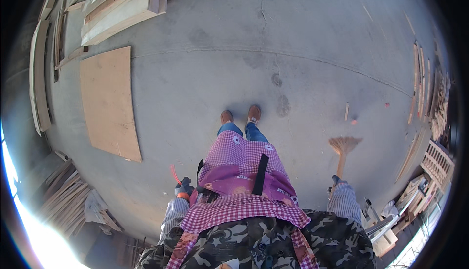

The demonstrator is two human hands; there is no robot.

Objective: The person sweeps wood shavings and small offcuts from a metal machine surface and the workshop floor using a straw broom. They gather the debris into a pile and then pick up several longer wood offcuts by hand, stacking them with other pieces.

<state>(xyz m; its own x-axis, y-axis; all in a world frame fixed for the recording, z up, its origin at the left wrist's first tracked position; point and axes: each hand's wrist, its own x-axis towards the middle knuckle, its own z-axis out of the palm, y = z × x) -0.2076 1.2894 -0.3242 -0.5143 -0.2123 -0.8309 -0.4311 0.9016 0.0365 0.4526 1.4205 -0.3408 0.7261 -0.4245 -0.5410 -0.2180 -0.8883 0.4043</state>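
In my right hand (336, 180), in a dark glove, is the handle of a straw broom (344, 147). Its fanned bristles point away from me, out to the right of my body. My left hand (184, 186), also gloved, is closed by my left hip. A thin red strip (174, 172) sticks up out of it, and its lower end is hidden by the fingers. An orange band (183, 196) circles that wrist. Between the hands hangs my pink checked apron (244, 171), with my brown shoes (254, 113) on the floor beyond it.
A flat brown board (110, 103) lies on the concrete floor at left. Stacked timber (124, 12) stands at the far left, with loose wood strips (68, 196) nearer. Long strips (417, 83) and a slatted wooden piece (437, 161) line the right side. A small stick (347, 111) lies beyond the broom.
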